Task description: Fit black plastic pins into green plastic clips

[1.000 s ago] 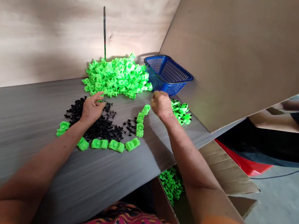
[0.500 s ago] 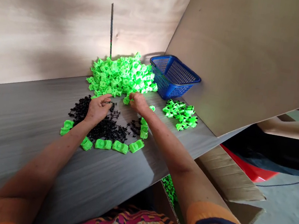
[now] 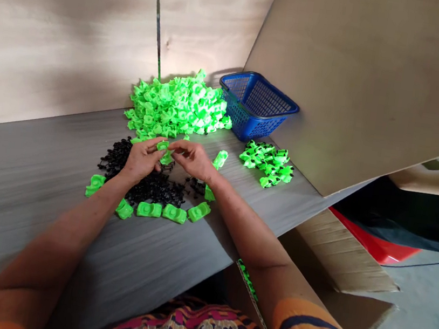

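Between my two hands, above the black pile, is a green toy car body [image 3: 166, 157]. My left hand [image 3: 142, 162] is closed on its left side with thumb and fingers. My right hand [image 3: 193, 161] has its fingertips pinched at the right side of the same body; whether they also hold a small part is hidden. Below lie many small black wheel axles [image 3: 159, 188]. Several green car bodies, such as this car body [image 3: 174, 213], are set out in a curve around the axles. A large heap of green car bodies [image 3: 179, 104] lies just beyond my hands.
A blue plastic basket [image 3: 256, 107] stands right of the heap against the board [image 3: 357, 86]. Nearer is a small group of green cars with black wheels [image 3: 268, 163]. Cardboard boxes [image 3: 338, 252] stand below the table's right edge. Another person's arm [image 3: 430, 178] shows at far right.
My right hand has come from the heap's near edge toward my left hand, bringing a green car body. The left hand, with nothing clearly visible in it before, now grips that body.
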`<act>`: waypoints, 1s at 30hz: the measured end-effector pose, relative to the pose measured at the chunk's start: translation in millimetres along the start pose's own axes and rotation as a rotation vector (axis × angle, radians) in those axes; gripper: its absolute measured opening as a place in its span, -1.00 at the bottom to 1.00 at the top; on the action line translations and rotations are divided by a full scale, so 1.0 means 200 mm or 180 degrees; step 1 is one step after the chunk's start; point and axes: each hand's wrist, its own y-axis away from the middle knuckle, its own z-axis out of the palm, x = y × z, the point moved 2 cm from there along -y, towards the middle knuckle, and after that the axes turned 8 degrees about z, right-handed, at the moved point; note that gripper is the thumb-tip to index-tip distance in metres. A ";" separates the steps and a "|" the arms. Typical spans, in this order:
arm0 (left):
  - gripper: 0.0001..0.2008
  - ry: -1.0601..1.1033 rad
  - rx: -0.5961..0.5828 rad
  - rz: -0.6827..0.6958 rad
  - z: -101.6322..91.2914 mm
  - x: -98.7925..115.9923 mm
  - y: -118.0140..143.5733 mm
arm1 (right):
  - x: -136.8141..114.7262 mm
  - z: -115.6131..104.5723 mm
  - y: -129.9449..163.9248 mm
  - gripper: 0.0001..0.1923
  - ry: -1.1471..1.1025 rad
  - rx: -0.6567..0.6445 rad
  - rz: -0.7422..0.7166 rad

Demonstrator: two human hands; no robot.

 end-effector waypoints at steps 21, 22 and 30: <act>-0.33 0.0422 0.0228 -0.0289 -0.01 0.02 0.00 | -0.09 -0.05 0.03 -0.75 0.2168 -0.0485 0.0546; -0.32 0.0405 0.0189 -0.0244 -0.01 0.02 0.00 | -0.09 -0.08 0.03 -0.76 0.2023 -0.0344 0.0523; -0.35 0.0438 -0.0182 -0.0196 0.02 0.03 0.03 | -0.18 -0.07 0.08 -0.80 0.1230 0.0101 0.0045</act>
